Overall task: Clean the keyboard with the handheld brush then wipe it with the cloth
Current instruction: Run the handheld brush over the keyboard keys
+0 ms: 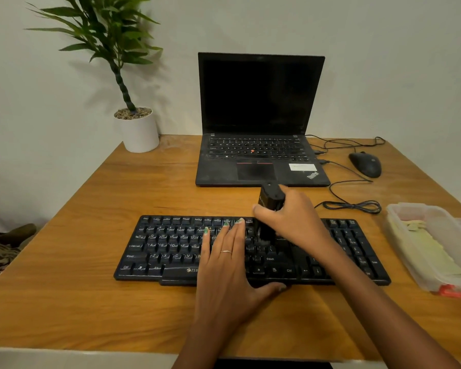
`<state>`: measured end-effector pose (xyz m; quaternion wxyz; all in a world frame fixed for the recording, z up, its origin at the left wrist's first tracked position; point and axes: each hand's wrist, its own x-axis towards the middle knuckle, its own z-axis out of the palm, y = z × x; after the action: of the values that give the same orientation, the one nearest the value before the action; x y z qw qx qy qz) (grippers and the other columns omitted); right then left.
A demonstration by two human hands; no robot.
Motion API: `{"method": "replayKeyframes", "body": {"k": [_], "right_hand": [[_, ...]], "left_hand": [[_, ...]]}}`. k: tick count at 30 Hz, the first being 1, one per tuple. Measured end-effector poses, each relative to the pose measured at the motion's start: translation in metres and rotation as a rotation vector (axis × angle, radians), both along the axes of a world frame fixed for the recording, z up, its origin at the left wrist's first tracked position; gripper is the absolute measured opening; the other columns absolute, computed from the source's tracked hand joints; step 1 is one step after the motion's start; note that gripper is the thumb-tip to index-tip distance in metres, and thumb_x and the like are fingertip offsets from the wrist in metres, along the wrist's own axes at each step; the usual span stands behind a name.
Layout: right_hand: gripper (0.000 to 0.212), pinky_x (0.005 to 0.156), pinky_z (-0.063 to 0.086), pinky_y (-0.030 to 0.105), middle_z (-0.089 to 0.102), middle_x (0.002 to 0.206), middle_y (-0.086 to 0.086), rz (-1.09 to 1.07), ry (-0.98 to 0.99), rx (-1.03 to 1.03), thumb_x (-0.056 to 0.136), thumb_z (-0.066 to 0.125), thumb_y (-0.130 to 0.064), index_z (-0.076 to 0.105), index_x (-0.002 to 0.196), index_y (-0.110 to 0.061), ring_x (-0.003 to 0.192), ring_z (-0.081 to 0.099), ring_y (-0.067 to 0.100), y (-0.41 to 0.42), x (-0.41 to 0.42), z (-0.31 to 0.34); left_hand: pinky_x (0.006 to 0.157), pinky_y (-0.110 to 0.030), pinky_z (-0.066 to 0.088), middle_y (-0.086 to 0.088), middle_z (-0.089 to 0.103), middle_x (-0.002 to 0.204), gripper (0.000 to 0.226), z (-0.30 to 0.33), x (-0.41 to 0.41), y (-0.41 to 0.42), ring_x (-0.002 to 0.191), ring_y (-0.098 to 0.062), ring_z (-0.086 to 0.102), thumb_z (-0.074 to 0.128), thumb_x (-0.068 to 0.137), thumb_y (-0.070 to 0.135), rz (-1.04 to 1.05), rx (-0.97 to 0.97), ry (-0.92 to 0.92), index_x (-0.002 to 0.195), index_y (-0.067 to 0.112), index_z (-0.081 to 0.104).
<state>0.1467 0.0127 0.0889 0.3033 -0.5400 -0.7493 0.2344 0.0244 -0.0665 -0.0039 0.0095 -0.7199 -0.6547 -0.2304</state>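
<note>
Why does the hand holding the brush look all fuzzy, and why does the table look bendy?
Head view: the right hand and brush are smeared by motion blur; the left hand on the keyboard looks sharper; the wide-angle lens makes the table edges splay.

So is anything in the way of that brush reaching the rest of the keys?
Only the person's own left hand: it lies flat on the middle of the keyboard, just left of the brush held by the right hand. The keys further left and right are uncovered.

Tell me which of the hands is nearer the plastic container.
Right. The right hand grips the brush over the keyboard's middle, closer to the plastic container; the left hand presses keys further left.
</note>
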Motion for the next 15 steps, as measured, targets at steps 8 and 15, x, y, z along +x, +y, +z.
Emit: {"method": "replayKeyframes", "body": {"k": [8, 15], "right_hand": [[0.027, 0.050, 0.041, 0.026, 0.060, 0.067, 0.006, -0.054, 0.006, 0.053, 0.079, 0.068, -0.029, 0.056, 0.074, -0.006, 0.060, 0.056, 0.020, 0.000, 0.004, -0.005], [0.025, 0.057, 0.048, 0.030, 0.062, 0.070, 0.003, -0.096, 0.005, 0.060, 0.080, 0.068, -0.030, 0.058, 0.080, -0.008, 0.065, 0.060, 0.019, -0.002, 0.011, -0.001]], "left_hand": [[0.117, -0.043, 0.007, -0.003, 0.046, 0.145, 0.117, 0.000, 0.000, 0.001, 0.135, -0.019, 0.040, 0.036, 0.065, 0.094, -0.007, -0.008, -0.013, 0.146, 0.010, 0.035], [0.117, -0.042, 0.005, -0.003, 0.047, 0.143, 0.116, 0.001, 0.000, 0.000, 0.134, -0.020, 0.042, 0.036, 0.066, 0.094, -0.013, -0.007, -0.012, 0.146, 0.010, 0.035]]}}
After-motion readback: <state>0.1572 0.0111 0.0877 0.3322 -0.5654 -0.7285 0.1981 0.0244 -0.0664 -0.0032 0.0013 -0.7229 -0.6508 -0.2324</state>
